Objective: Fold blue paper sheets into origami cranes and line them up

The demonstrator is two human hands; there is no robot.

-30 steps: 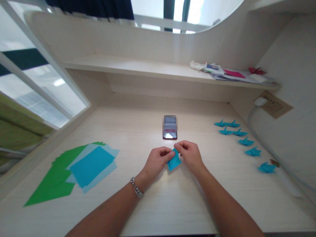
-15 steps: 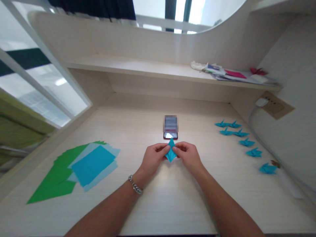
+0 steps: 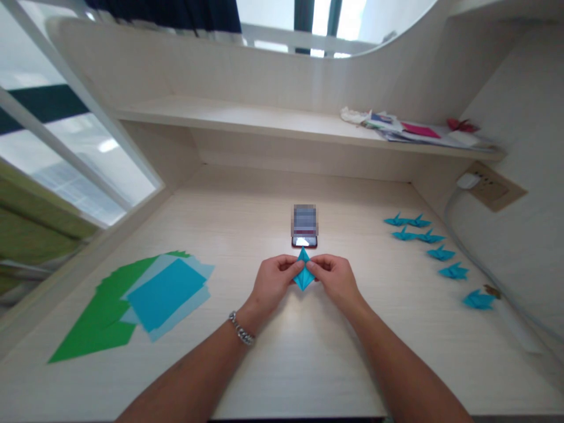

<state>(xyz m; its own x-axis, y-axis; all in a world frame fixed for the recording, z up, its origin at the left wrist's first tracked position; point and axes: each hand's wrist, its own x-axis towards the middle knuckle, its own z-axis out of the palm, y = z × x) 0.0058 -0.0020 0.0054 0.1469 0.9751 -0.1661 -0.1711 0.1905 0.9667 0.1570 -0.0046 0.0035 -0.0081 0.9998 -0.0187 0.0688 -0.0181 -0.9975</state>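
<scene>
A folded piece of blue origami paper (image 3: 303, 278), shaped like a narrow diamond, is held between both hands at the middle of the desk. My left hand (image 3: 278, 276) pinches its left side, thumb on top. On the right side, my right hand (image 3: 333, 275) grips it the same way, the two thumbs almost meeting over the centre crease. The fingers beneath the paper are largely hidden. Just beyond the paper's upper tip lies a phone (image 3: 304, 241), its screen blurred out.
Green paper sheets (image 3: 88, 320) and blue sheets (image 3: 167, 294) lie fanned at the left. Several folded blue paper cranes (image 3: 440, 252) line the right side, near a white cable (image 3: 480, 267) running from a wall socket (image 3: 493, 187). Papers (image 3: 414, 130) lie on the shelf (image 3: 247, 120).
The folded paper has shifted very slightly left and turned a little between my fingers. Both hands keep their pinch, and nothing else has visibly moved.
</scene>
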